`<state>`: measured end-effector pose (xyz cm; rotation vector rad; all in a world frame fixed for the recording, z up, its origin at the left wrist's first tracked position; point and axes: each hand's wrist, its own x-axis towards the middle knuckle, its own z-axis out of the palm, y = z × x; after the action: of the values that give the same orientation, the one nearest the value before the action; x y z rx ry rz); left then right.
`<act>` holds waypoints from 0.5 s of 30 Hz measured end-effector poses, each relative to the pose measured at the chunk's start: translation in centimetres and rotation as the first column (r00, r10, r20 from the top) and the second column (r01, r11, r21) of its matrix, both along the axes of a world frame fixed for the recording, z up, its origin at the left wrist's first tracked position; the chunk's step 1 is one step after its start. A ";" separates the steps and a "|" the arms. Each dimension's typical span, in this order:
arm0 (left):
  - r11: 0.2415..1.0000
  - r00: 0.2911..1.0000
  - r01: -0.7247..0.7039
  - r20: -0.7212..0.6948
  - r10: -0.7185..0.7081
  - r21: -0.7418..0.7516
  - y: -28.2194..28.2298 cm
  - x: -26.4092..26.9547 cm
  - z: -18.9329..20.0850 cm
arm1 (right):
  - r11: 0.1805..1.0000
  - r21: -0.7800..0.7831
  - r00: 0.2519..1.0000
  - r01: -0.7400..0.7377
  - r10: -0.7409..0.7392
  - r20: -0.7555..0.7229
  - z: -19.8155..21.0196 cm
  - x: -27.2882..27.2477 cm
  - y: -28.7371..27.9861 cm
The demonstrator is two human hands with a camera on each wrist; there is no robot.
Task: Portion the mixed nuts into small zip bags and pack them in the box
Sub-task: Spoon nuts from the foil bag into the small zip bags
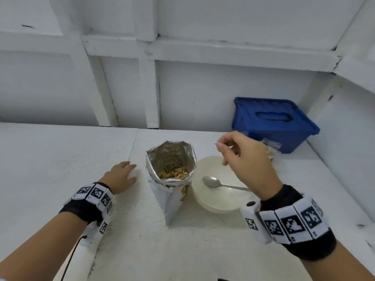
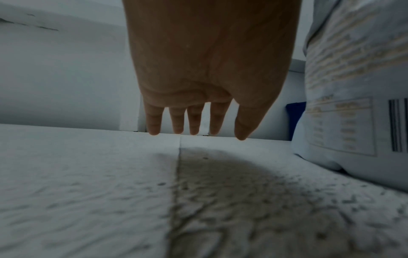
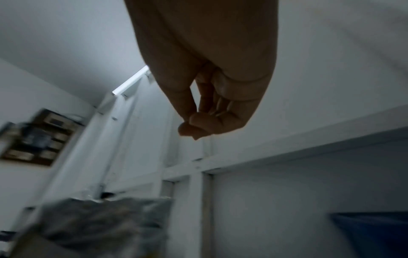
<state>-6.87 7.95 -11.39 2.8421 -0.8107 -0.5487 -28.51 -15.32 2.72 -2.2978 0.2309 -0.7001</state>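
Note:
An open foil bag of mixed nuts stands mid-table, nuts showing at its bottom; its printed side fills the right of the left wrist view. My left hand lies palm down, fingers straight, just left of the bag and holds nothing. My right hand hovers above a white bowl, fingers curled, thumb pressed to forefinger; nothing clear shows in the pinch. A metal spoon rests in the bowl. A small zip bag of nuts lies by the blue lidded box, partly hidden by my right hand.
The white table ends at a white panelled wall behind. The blue box sits in the back right corner against a side wall. A seam in the tabletop runs under my left hand.

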 end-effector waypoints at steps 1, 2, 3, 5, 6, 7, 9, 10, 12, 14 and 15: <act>1.000 1.000 0.009 0.004 -0.009 -0.002 -0.5 -0.1 -0.1 | 0.998 -0.007 0.998 0.057 -0.058 -0.036 -0.4 -0.7 -1.7; 1.000 1.000 0.015 0.005 -0.015 -0.006 -1.0 -0.1 -0.2 | 0.994 -0.019 0.991 0.111 -0.112 -0.070 -0.9 -1.3 -3.5; 1.000 1.000 0.012 0.001 -0.012 -0.012 -1.4 -0.1 -0.3 | 0.987 -0.036 0.982 0.157 -0.160 -0.103 -1.3 -1.8 -5.2; 1.000 1.000 -0.012 -0.014 0.012 -0.022 -2.0 0.0 -0.7 | 0.973 -0.072 0.958 0.218 -0.227 -0.174 -2.3 -2.7 -8.6; 1.000 1.000 -0.019 -0.021 0.019 -0.021 -2.3 -0.1 -0.8 | 0.968 -0.094 0.944 0.235 -0.250 -0.215 -2.7 -2.9 -10.2; 1.000 0.999 -0.023 -0.024 0.023 -0.019 -2.6 -0.2 -0.8 | 0.962 -0.121 0.928 0.243 -0.267 -0.261 -3.2 -3.0 -11.7; 0.998 0.998 -0.057 -0.039 0.055 -0.039 -3.3 -0.6 -0.7 | 0.955 -0.166 0.886 0.246 -0.291 -0.362 -4.4 -3.0 -14.2; 0.994 0.995 -0.087 -0.053 0.083 -0.064 -3.6 -0.8 -0.8 | 0.955 -0.179 0.866 0.238 -0.292 -0.407 -5.0 -2.9 -15.1; 0.980 0.987 -0.144 -0.084 0.134 -0.136 -3.9 -0.9 -0.9 | 0.960 -0.191 0.839 0.203 -0.271 -0.472 -6.3 -2.5 -16.3; 0.972 0.981 -0.173 -0.113 0.156 -0.158 -3.7 -0.8 -1.0 | 0.974 -0.178 0.820 0.143 -0.217 -0.529 -7.7 -2.0 -16.7; 0.976 0.981 -0.172 -0.113 0.158 -0.132 -3.6 -0.8 -1.1 | 0.978 -0.173 0.810 0.115 -0.194 -0.554 -8.3 -1.7 -16.7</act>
<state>-7.67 4.30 -12.50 2.6949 -0.5650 -0.5833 -30.20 -31.99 -5.61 -2.5883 0.6749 -0.0748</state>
